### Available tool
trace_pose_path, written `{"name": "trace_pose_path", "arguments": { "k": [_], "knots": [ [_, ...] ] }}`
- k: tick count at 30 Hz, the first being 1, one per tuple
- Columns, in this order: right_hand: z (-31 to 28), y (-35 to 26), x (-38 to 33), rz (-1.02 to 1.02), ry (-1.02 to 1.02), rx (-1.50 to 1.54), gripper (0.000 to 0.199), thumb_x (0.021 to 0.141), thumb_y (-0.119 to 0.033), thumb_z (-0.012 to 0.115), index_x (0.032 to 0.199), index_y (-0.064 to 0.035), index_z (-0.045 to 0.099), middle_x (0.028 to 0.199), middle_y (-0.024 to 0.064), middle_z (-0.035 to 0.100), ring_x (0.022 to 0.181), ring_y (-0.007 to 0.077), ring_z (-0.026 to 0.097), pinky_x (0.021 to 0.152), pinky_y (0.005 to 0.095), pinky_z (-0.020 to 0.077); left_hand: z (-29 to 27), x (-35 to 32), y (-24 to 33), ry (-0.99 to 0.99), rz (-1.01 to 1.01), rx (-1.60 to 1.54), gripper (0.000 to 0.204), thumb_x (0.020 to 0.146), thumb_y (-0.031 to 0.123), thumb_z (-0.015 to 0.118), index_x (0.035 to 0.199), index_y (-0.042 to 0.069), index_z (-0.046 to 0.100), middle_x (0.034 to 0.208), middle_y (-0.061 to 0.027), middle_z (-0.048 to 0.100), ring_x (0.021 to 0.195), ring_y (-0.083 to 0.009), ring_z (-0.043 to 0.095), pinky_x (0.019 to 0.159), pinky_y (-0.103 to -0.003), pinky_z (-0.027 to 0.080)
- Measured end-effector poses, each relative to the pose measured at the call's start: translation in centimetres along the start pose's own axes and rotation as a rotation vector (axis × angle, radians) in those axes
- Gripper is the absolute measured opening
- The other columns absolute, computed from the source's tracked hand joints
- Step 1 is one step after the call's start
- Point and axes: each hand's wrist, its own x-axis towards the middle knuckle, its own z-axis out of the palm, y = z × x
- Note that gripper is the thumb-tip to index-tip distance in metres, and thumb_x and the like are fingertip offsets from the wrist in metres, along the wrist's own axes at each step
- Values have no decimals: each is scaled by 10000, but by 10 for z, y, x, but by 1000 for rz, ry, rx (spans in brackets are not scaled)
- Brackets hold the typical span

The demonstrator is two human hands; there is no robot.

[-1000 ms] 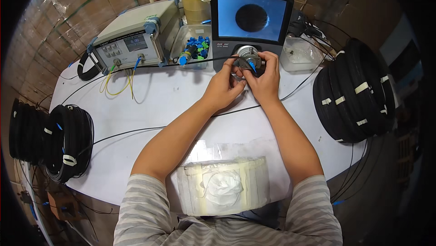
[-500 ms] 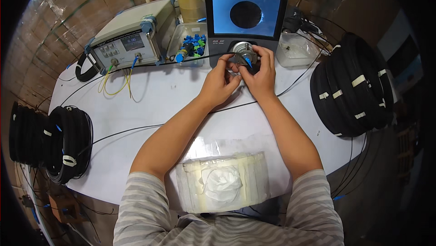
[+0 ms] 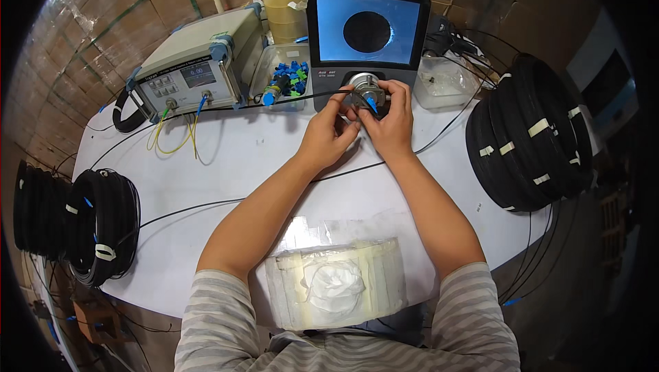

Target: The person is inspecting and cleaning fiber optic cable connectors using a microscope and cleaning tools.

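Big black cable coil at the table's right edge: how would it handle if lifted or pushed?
The black cable coil bound with white tape strips probably lifts as one bundle, though it may sag. With so many wraps it looks heavy. It overhangs the white table, so a push might tip it off.

Blue, black and white on a white bench

The inspection screen glows blue around a black disc, in a dark grey housing; a blue connector sits between the hands. The table is white, crossed by thin black cable. Coils at both sides are black with white tape bands. The meter is pale grey with blue corners (yellow and blue leads trail from it). The tray's caps are blue and green. Sleeves carry grey-and-white stripes.
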Motion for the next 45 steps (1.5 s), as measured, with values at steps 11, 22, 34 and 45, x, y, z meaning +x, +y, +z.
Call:
{"name": "trace_pose_path", "arguments": {
  "k": [11,22,34,45],
  "knots": [
    [1,-2,-1,24,4,-21,614,775,-106,886,1281,-68,542,1284,151,569,1148,392,631,929,460,547,1,-1,1,-11,-4,33,789,919,77,731,1630,106,390,969,-35,644,702,-109,617,671,-266,513],
    [1,-2,1,22,5,-10,636,763,-100,887,1298,-76,544,1272,145,572,1139,369,633,938,442,549,-1,2,2,-51,0,54,839,960,57,737,1678,112,307,987,-20,654,764,-64,615,688,-223,495],
    [1,2,0,24,5,-2,603,777,-122,872,1294,-28,578,1277,133,583,1113,297,655,946,386,555,-2,1,8,-61,4,93,875,942,52,732,1690,110,282,942,-18,645,725,-66,601,679,-231,493],
    [2,4,-4,18,31,28,621,738,-118,895,1262,-54,568,1273,162,581,1177,379,618,985,444,532,0,-3,1,-83,3,107,904,939,10,701,1705,99,230,918,-16,642,776,-72,618,738,-233,503]
  ]
}}
